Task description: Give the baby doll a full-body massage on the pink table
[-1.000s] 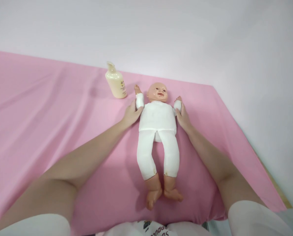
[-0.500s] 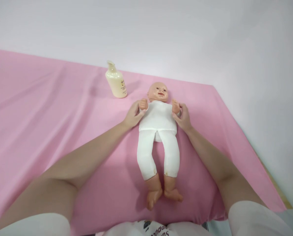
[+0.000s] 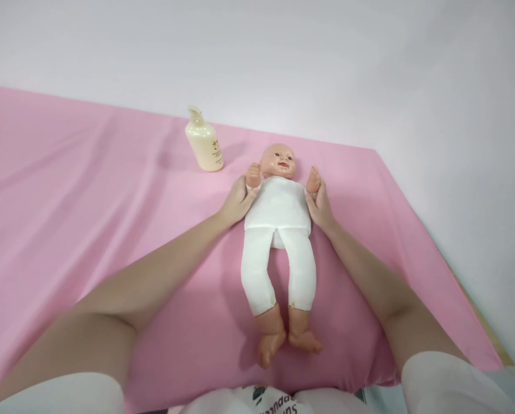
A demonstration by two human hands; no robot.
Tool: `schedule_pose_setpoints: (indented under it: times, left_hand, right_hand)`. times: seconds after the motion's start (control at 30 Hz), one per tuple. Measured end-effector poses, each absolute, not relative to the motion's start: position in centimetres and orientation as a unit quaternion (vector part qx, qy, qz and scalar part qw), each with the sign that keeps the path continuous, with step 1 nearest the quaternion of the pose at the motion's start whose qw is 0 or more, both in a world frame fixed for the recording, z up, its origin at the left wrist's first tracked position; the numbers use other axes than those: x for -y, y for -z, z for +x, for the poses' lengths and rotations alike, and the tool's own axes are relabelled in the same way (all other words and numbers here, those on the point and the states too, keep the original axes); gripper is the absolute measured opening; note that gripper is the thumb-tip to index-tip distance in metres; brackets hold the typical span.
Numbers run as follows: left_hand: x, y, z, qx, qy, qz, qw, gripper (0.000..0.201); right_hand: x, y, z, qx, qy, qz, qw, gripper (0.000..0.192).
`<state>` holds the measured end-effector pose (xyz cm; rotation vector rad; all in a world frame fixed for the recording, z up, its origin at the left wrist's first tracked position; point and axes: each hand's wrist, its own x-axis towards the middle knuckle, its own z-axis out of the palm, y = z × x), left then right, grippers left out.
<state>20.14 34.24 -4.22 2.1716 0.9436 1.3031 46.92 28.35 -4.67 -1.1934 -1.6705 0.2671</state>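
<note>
Doll: we see a baby doll (image 3: 278, 230) lying on its back, head at the far end, bare feet at the near end, about the middle of the pink sheet.
Look: we note a bald plastic head, a white top and white leggings; the legs lie a little apart, the feet close together and turned out.
Doll's arms: both are raised beside the head, small fists up.
Left hand: our left hand (image 3: 235, 202) has its grip closed around the doll's arm on the left side, fingers wrapped just under the fist.
Right hand: our right hand (image 3: 320, 204) grips the other arm likewise, on the right side of the torso.
Bottle: a cream bottle (image 3: 203, 142) with a pump-style top stands upright to the far left of the doll's head, apart from it.
Surface: a pink sheet (image 3: 88, 190), loosely creased, covers the bench; its right edge runs diagonally.
Room: a plain pale wall (image 3: 369, 69) rises behind and to the right.
</note>
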Motion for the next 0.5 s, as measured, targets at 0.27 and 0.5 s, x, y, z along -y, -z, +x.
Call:
schedule_pose_setpoints:
  times: [0.27, 0.5]
  left_hand:
    - [-35.0, 5.0, 19.8, -0.365, -0.482, 0.758, 0.246, 0.072]
    - [-36.1, 6.5, 19.2, -0.395, -0.440, 0.757, 0.277, 0.079]
  right_hand:
    - [-30.0, 7.0, 48.3, 0.669, -0.120, -0.546, 0.490, 0.085]
    - [-30.7, 8.0, 49.3, 0.646, -0.135, -0.576, 0.482, 0.084]
